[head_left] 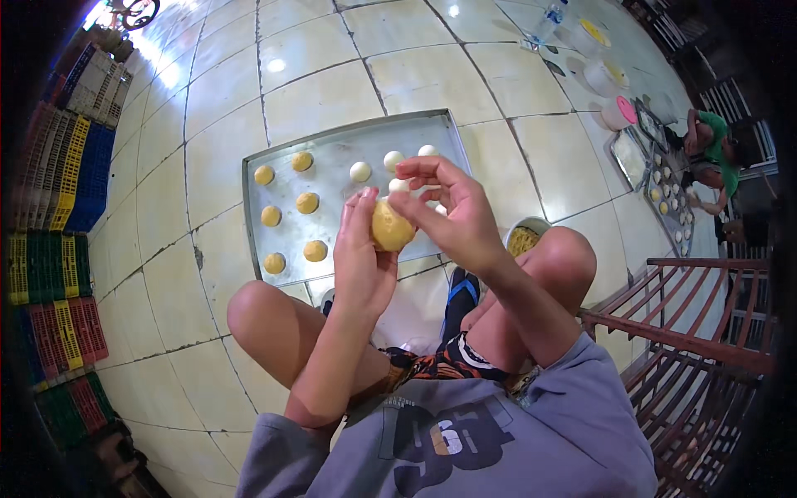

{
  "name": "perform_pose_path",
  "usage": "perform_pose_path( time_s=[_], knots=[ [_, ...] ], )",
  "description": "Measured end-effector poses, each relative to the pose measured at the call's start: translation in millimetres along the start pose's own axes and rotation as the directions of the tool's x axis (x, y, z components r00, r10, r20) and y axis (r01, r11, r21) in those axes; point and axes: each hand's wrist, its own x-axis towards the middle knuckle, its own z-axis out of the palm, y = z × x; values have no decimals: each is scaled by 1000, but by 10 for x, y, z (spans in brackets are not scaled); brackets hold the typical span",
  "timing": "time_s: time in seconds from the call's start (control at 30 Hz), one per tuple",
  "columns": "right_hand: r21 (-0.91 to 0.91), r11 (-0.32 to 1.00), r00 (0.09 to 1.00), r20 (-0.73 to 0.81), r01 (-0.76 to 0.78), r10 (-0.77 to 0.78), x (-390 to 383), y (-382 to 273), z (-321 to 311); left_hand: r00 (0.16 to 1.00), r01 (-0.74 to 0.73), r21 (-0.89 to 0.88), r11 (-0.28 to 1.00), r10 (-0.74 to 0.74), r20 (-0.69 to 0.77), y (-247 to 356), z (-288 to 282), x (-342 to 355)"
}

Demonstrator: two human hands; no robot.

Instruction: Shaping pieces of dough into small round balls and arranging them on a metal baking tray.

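Observation:
My left hand point(363, 257) is closed round a yellow dough ball point(392, 226), holding it up above the near side of a metal tray point(332, 158). My right hand point(457, 212) hovers just right of it, fingers curved and apart; its thumb tip is close to the top of the ball, and I cannot tell if they touch. On the left of the tray sit several yellow dough balls point(307, 202). Several smooth white balls point(359, 172) lie on its right part, some partly hidden behind my right hand.
A bowl of yellow filling point(521, 241) stands beside my right knee. Stacked plastic crates point(75, 166) line the left side. A slatted wooden bench point(689, 324) is at the right. Farther right, a person in green point(718, 149) works by other trays point(671, 203). Tubs point(618, 112) and a bottle point(550, 21) stand beyond.

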Motion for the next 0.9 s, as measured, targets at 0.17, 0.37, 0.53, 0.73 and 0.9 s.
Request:
perform_pose_path(
  time_s=[0.17, 0.37, 0.53, 0.73, 0.9],
  knots=[
    [-74, 992, 993, 49, -99, 103, -26, -50, 44, 995, 66, -16, 998, -65, 77, 49, 70, -44],
    [351, 856, 916, 15, -379, 400, 20, 33, 10, 996, 35, -122, 992, -24, 89, 53, 89, -57],
    [180, 959, 975, 6, -218, 221, -3, -40, 13, 996, 10, -55, 998, -5, 94, 45, 73, -28],
    [316, 909, 958, -7, -271, 288, 2, -15, -14, 997, 39, -160, 986, -27, 77, 29, 80, -8],
    [266, 944, 979, 6, -198, 204, -27, -12, 1, 990, 80, -267, 961, -46, 132, 24, 71, -8]
  ],
)
